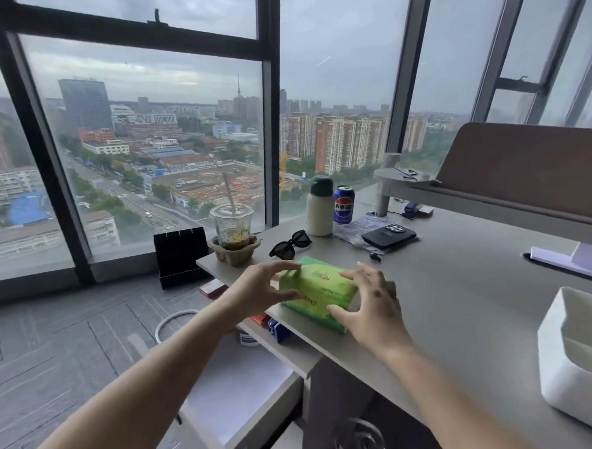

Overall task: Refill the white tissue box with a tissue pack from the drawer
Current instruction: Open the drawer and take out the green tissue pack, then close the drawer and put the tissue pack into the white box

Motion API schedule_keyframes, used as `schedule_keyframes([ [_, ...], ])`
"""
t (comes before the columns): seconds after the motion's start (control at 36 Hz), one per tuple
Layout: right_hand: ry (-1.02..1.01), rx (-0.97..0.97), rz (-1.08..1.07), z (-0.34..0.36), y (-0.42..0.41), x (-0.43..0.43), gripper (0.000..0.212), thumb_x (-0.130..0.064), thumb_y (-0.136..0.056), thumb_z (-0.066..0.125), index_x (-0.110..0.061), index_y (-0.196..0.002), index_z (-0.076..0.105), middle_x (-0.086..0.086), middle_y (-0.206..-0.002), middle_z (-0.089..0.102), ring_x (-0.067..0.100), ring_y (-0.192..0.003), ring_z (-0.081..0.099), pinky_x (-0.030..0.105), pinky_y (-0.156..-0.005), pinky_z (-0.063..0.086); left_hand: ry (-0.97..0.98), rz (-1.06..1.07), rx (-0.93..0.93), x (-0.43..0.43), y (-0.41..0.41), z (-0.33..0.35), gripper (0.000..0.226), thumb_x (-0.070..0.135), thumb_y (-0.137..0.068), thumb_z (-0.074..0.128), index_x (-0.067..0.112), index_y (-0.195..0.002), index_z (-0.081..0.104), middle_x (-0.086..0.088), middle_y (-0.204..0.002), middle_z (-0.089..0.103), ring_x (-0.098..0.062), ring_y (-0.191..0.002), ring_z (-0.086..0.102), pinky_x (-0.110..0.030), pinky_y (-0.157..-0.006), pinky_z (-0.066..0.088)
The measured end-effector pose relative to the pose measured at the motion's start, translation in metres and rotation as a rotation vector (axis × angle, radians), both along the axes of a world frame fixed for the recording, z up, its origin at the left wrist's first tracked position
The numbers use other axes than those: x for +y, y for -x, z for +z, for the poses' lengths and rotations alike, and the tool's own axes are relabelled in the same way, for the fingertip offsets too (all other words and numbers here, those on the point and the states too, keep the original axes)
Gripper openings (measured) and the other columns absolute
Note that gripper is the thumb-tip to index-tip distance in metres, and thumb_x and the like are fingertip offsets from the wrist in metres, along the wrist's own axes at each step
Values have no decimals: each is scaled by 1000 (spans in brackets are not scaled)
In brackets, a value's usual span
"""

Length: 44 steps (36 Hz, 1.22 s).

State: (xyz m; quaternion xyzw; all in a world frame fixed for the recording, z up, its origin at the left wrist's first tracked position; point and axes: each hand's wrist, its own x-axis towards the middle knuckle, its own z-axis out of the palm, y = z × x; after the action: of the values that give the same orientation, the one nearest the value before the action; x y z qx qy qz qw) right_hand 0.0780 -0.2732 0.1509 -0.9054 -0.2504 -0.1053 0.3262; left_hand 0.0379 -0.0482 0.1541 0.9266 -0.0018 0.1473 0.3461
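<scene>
Tissue pack point(317, 293): green, lying flat on the grey desk point(463, 301), centre of frame, right at the desk's left edge; its near-left side about flush with that edge.
Long axis: runs from upper left to lower right of frame, roughly along the desk edge; printed top face up.
Left hand point(257, 291): reaches in from lower left, fingers spread, fingertips on the pack's upper-left end, thumb against its near side.
Right hand point(370, 302): from lower right, fingers spread, resting on the pack's right side and lower-right corner. Both hands touch the pack; loose cupping hold, not clenched.
White tissue box point(576, 364): lower right of frame at the picture's edge, open top, well apart from the pack.
Open room: bare desk between the pack and the box.
Upper side clutter: sunglasses point(290, 245) just beyond the pack, then cup point(232, 227) in a pulp holder, white bottle point(319, 211), cola can point(343, 204), phone point(388, 236).
Drawer point(234, 389): pulled open below the desk edge, lower centre; small items show at its far end.
Left of desk: floor, then window.
</scene>
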Motion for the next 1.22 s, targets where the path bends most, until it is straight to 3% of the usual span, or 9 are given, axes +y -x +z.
schedule_keyframes([
  [0.17,-83,-251,109,3,44,15,34,-34,-77,71,-36,-108,60,-12,-128,50,13,-119,40,30,-86,25,100,117,-50,21,65,4,50,23,-79,79,28,-126,64,12,-110,66,-8,-104,65,-28,-90,54],
  [0.25,-94,-314,215,-11,70,27,29,-31,-76,71,-35,-103,62,-13,-119,55,12,-114,43,33,-89,31,122,216,-38,38,103,-17,42,22,-80,78,28,-120,67,12,-114,69,-6,-103,64,-18,-84,48],
  [0.33,-99,-262,315,-33,93,41,26,-29,-77,70,-34,-101,63,-14,-115,56,10,-110,45,32,-91,32,151,334,19,49,136,-46,40,23,-81,78,22,-120,67,9,-116,69,-10,-103,63,-14,-84,47],
  [0.5,20,-85,494,-80,127,64,21,-34,-81,64,-35,-102,62,-18,-114,55,8,-111,45,32,-93,32,218,509,134,59,186,-104,36,26,-82,75,28,-116,65,7,-115,69,-13,-102,63,-41,-96,53],
  [0.61,96,57,561,-107,139,73,26,-43,-82,61,-35,-107,63,-13,-112,57,11,-109,46,39,-97,38,215,597,207,54,203,-131,53,24,-82,76,19,-131,56,-2,-124,64,-16,-106,56,-33,-96,46],
  [0.78,171,56,508,-137,153,62,34,-52,-76,65,-41,-108,62,-21,-103,53,4,-103,47,28,-84,28,246,618,362,41,204,-155,86,37,-81,75,28,-152,27,-9,-146,49,-27,-137,43,-49,-116,31],
  [0.89,70,69,410,-154,153,54,34,-44,-73,72,-44,-107,66,-22,-95,58,3,-94,51,31,-87,39,382,560,383,36,198,-166,95,41,-83,73,34,-155,11,-6,-150,48,-25,-136,46,-42,-114,36],
  [1.06,-40,32,277,-168,150,48,30,-39,-71,77,-38,-100,68,-18,-89,65,5,-87,57,29,-81,43,482,529,350,29,182,-169,96,37,-84,73,35,-154,8,-7,-147,51,-20,-134,51,-41,-109,43],
  [1.22,-250,49,92,-181,141,46,26,-25,-69,82,-30,-91,69,-17,-84,70,4,-78,63,28,-73,52,504,503,329,16,148,-172,94,40,-84,72,36,-154,9,-8,-148,51,-19,-137,47,-44,-111,40],
])
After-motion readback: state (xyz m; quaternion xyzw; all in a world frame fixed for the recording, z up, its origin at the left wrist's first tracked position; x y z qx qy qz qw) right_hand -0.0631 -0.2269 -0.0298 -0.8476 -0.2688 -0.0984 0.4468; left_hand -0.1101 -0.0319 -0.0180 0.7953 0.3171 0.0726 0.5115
